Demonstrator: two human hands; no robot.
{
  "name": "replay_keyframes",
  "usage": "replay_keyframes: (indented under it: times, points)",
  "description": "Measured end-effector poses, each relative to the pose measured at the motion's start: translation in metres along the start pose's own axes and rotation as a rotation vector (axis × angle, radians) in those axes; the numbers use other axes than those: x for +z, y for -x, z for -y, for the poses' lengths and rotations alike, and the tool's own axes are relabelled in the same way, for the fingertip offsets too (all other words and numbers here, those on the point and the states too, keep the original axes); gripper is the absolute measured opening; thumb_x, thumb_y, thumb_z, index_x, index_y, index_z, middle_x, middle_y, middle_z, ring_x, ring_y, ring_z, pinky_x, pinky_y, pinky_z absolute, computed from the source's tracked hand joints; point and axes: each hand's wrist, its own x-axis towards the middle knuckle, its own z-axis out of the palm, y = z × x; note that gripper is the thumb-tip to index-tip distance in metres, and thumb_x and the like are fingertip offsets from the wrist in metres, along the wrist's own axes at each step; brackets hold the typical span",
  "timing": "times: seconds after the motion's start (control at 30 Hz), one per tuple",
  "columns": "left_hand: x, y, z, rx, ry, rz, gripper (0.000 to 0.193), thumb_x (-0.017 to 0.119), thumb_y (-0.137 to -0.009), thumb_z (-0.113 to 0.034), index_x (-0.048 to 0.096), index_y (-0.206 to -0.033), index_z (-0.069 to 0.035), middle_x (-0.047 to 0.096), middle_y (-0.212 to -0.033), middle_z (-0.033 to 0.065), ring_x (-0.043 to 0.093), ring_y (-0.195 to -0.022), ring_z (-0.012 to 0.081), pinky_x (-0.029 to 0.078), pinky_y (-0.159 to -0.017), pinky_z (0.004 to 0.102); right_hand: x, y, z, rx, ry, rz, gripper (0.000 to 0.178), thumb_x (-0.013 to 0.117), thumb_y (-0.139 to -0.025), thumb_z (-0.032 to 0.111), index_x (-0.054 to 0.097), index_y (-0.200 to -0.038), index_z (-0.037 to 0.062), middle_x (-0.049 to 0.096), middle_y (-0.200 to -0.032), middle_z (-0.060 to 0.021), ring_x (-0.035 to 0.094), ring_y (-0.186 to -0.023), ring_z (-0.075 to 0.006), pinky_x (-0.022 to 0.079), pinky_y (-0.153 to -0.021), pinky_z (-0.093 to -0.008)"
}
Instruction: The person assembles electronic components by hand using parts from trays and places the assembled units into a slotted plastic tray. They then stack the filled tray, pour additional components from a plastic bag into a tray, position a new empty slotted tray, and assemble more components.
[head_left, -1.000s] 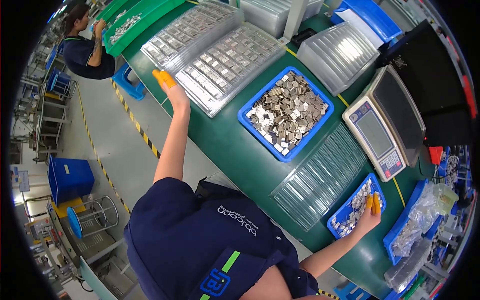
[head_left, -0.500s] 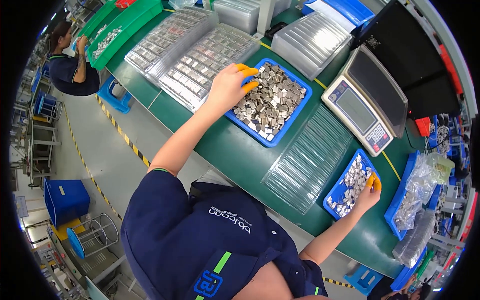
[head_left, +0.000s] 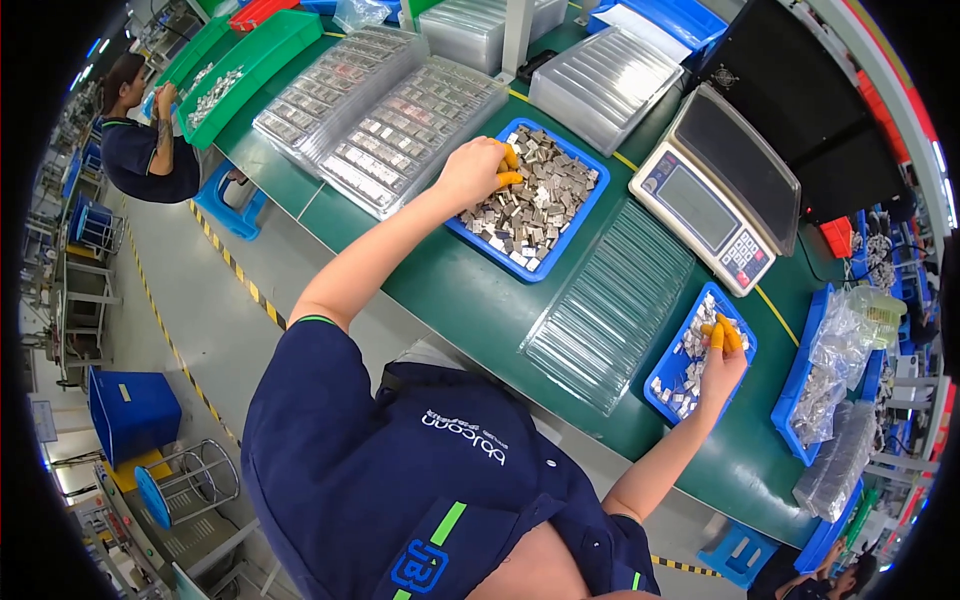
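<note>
So, left hand [head_left: 475, 175] just dipped into the metal pieces [head_left: 545, 190] in the big blue bin [head_left: 577, 227]; right hand [head_left: 718, 372] is among small parts [head_left: 690, 345]. Looks like both bins are in play now. Can't tell if either grip's pinching anything.

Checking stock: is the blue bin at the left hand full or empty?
Far from empty: small silver pieces spread across the blue bin at the left hand. I cannot tell their depth.

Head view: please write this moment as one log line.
left hand: at metal pieces, larger blue tray | right hand: at pale pieces, smaller blue tray | clear ribbed sheet: between trays
</note>
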Motion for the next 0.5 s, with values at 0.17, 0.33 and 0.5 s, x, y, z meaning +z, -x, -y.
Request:
replay_keyframes:
  times: [0.17,0.33,0.5]
  points:
    - [0.002,0.003,-0.007,0.084,-0.368,-0.105,0.009,0.062,-0.067,-0.012,0.059,-0.069,-0.004,0.061,-0.073,0.0095,0.059,-0.078,0.0233,0.049,-0.063,0.0349,0.005,0.003,0.013,0.005,0.015,-0.038,0.026,0.052,-0.088,0.007,0.056,-0.111,-0.0032,0.064,-0.091,-0.0130,0.061,-0.073,-0.0124,0.046,-0.066,-0.0207]
    - [-0.005,0.007,-0.016,0.173,-0.320,-0.267,0.012,0.061,-0.072,-0.016,0.056,-0.070,-0.005,0.057,-0.070,0.0092,0.059,-0.072,0.0247,0.048,-0.056,0.0355,0.017,0.007,0.016,-0.072,0.458,-0.200,0.026,0.067,-0.077,0.018,0.065,-0.101,0.0082,0.066,-0.074,-0.0100,0.064,-0.066,-0.0152,0.048,-0.060,-0.0265]
    - [-0.007,0.041,-0.063,0.091,0.079,-0.164,0.020,0.059,-0.079,-0.026,0.058,-0.084,-0.007,0.056,-0.075,0.0136,0.057,-0.072,0.0293,0.047,-0.062,0.0378,0.051,0.033,0.047,-0.099,0.576,-0.151,0.026,0.069,-0.074,0.017,0.067,-0.099,0.0107,0.066,-0.074,-0.0108,0.063,-0.064,-0.0182,0.048,-0.060,-0.0282]
